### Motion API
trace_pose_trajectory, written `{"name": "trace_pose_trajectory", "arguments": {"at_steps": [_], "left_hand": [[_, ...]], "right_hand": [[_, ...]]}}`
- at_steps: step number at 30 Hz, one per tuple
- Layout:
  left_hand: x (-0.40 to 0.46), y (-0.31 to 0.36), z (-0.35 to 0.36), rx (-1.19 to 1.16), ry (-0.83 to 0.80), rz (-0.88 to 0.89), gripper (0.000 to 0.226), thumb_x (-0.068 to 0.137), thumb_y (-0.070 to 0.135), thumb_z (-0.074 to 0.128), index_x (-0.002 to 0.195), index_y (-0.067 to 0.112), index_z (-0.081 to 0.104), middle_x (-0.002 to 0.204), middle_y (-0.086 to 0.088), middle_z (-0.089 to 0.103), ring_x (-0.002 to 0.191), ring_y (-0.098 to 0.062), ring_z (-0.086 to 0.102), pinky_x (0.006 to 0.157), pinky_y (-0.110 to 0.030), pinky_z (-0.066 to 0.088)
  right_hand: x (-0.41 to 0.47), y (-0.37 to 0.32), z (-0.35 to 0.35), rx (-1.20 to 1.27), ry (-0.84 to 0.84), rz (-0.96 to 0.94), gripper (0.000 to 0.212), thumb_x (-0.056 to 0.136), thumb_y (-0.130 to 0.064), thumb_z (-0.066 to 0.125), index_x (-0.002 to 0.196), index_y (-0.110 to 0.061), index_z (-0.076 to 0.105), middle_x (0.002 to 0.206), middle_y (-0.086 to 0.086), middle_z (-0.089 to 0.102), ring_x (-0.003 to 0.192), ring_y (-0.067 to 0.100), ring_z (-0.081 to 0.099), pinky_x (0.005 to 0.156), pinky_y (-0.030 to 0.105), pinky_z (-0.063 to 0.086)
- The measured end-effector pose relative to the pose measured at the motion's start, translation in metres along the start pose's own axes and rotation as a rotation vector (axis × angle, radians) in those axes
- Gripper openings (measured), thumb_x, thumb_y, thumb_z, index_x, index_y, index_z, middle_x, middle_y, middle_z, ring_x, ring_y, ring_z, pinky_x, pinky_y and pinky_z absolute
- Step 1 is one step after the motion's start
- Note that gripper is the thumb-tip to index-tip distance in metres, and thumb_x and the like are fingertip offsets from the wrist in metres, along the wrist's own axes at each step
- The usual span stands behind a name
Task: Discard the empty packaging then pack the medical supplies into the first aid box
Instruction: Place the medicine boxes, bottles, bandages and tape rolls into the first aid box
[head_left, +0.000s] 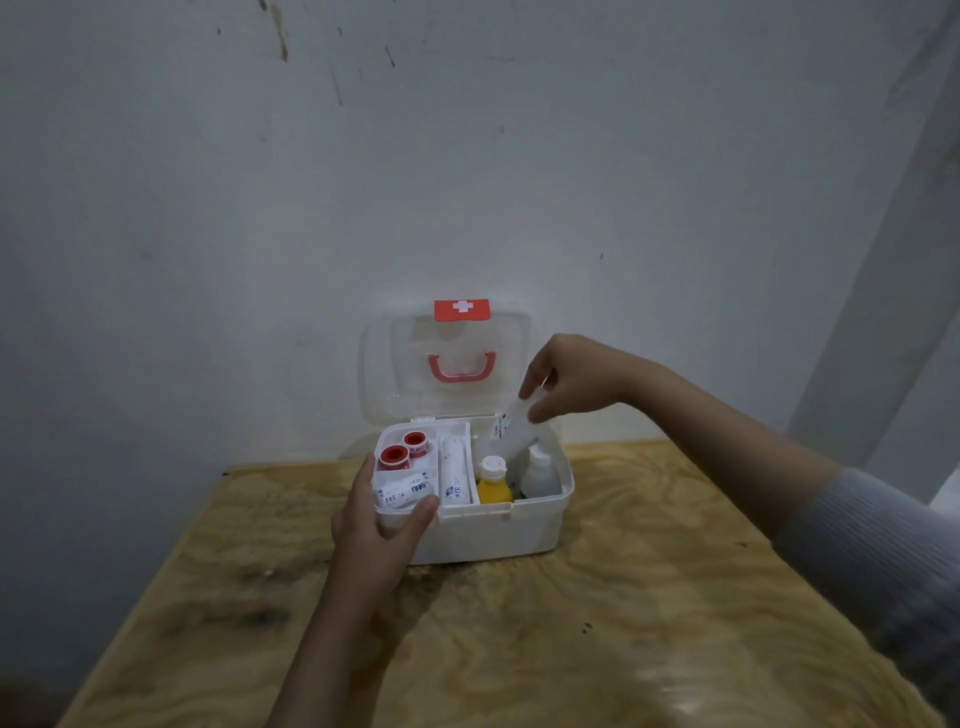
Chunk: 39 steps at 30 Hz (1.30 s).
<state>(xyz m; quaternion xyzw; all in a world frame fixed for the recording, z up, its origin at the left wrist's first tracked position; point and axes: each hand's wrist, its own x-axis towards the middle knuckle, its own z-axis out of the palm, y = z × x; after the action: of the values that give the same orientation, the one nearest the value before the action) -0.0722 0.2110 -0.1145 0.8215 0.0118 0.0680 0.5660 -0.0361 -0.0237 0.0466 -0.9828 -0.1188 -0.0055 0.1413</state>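
Observation:
A white first aid box (498, 535) stands open on the wooden table (623, 597), its clear lid (379, 374) leaning back against the wall. Its inner tray (457, 427) holds two red tape rolls (404, 449) and wrapped bandage rolls (405, 491). A yellow bottle (492, 486) and a white bottle (540, 470) stand in the right part. My left hand (374, 519) grips the box's front left corner. My right hand (571, 379) pinches a flat white packet (511, 426) tilted over the box's back right.
The table stands against a stained white wall (260, 208). A pale beam (883, 312) leans at the right. Bare tabletop lies in front of and on both sides of the box.

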Motion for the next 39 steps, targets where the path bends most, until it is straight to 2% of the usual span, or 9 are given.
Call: {"name": "trace_pose_trajectory", "arguments": {"at_steps": [3, 10, 16, 22, 26, 28, 30, 35, 39], "left_hand": [[0.000, -0.001, -0.001, -0.022, -0.014, 0.008, 0.099, 0.055, 0.070, 0.063, 0.141, 0.047, 0.021, 0.149, 0.000, 0.033, 0.131, -0.025, 0.039, 0.095, -0.052, 0.048], [0.003, -0.003, 0.000, -0.041, -0.003, 0.031, 0.097, 0.056, 0.064, 0.063, 0.142, 0.043, 0.023, 0.148, 0.001, 0.034, 0.131, -0.023, 0.039, 0.094, -0.051, 0.049], [0.002, -0.005, 0.002, -0.050, 0.012, 0.049, 0.090, 0.064, 0.056, 0.066, 0.142, 0.042, 0.024, 0.148, 0.001, 0.034, 0.131, -0.022, 0.039, 0.095, -0.049, 0.049], [0.002, -0.004, 0.003, -0.056, 0.019, 0.050, 0.087, 0.069, 0.049, 0.069, 0.143, 0.039, 0.024, 0.148, 0.000, 0.034, 0.131, -0.023, 0.039, 0.095, -0.049, 0.048], [0.001, -0.003, 0.004, -0.040, 0.027, 0.053, 0.086, 0.070, 0.050, 0.068, 0.142, 0.040, 0.023, 0.148, 0.000, 0.034, 0.131, -0.023, 0.038, 0.097, -0.050, 0.046], [0.001, -0.003, 0.003, -0.036, 0.022, 0.044, 0.088, 0.067, 0.054, 0.067, 0.142, 0.040, 0.023, 0.149, 0.000, 0.033, 0.131, -0.024, 0.038, 0.097, -0.050, 0.046], [0.000, -0.002, 0.003, -0.044, 0.008, 0.041, 0.093, 0.061, 0.060, 0.064, 0.142, 0.041, 0.023, 0.149, 0.000, 0.033, 0.131, -0.024, 0.039, 0.097, -0.051, 0.046], [0.001, -0.004, 0.003, -0.066, 0.007, 0.043, 0.097, 0.055, 0.064, 0.062, 0.141, 0.042, 0.024, 0.148, 0.001, 0.034, 0.131, -0.024, 0.039, 0.097, -0.051, 0.046], [0.002, -0.006, 0.004, -0.065, 0.017, 0.036, 0.093, 0.059, 0.063, 0.065, 0.140, 0.046, 0.023, 0.148, 0.002, 0.034, 0.130, -0.024, 0.039, 0.095, -0.050, 0.048]], "right_hand": [[0.008, 0.007, 0.017, 0.043, -0.063, 0.026, 0.031, 0.071, -0.026, 0.077, 0.100, -0.018, 0.073, 0.089, -0.004, 0.064, 0.079, 0.009, 0.057, 0.073, 0.023, 0.043], [0.013, 0.020, 0.037, 0.315, -0.016, 0.118, 0.033, 0.064, -0.022, 0.084, 0.095, -0.016, 0.074, 0.092, 0.001, 0.071, 0.088, 0.014, 0.065, 0.081, 0.028, 0.055], [0.016, 0.019, 0.044, 0.370, -0.083, 0.194, 0.030, 0.071, -0.023, 0.079, 0.097, -0.012, 0.072, 0.094, 0.010, 0.072, 0.078, 0.015, 0.067, 0.073, 0.025, 0.056], [0.016, 0.009, 0.052, 0.487, -0.158, 0.273, 0.022, 0.087, -0.020, 0.061, 0.106, -0.012, 0.068, 0.099, 0.007, 0.073, 0.088, 0.015, 0.069, 0.065, 0.020, 0.052], [0.021, -0.002, 0.055, 0.555, -0.327, 0.276, 0.026, 0.090, -0.014, 0.055, 0.114, -0.017, 0.063, 0.114, 0.007, 0.069, 0.105, 0.021, 0.065, 0.093, 0.039, 0.052], [0.022, -0.008, 0.054, 0.547, -0.343, 0.261, 0.027, 0.090, -0.011, 0.053, 0.116, -0.015, 0.062, 0.115, 0.007, 0.068, 0.105, 0.020, 0.065, 0.096, 0.043, 0.051], [0.022, -0.011, 0.049, 0.518, -0.195, 0.235, 0.025, 0.089, -0.010, 0.053, 0.112, -0.011, 0.063, 0.107, 0.008, 0.070, 0.097, 0.019, 0.067, 0.090, 0.040, 0.054], [0.029, -0.011, 0.021, 0.297, 0.690, -0.035, 0.018, 0.084, -0.011, 0.058, 0.100, -0.006, 0.066, 0.094, 0.008, 0.066, 0.085, 0.019, 0.060, 0.076, 0.027, 0.048], [0.054, -0.012, 0.003, 0.013, 0.717, -0.094, 0.039, 0.085, -0.022, 0.058, 0.121, -0.009, 0.055, 0.120, 0.014, 0.059, 0.113, 0.029, 0.050, 0.090, 0.041, 0.046]]}}
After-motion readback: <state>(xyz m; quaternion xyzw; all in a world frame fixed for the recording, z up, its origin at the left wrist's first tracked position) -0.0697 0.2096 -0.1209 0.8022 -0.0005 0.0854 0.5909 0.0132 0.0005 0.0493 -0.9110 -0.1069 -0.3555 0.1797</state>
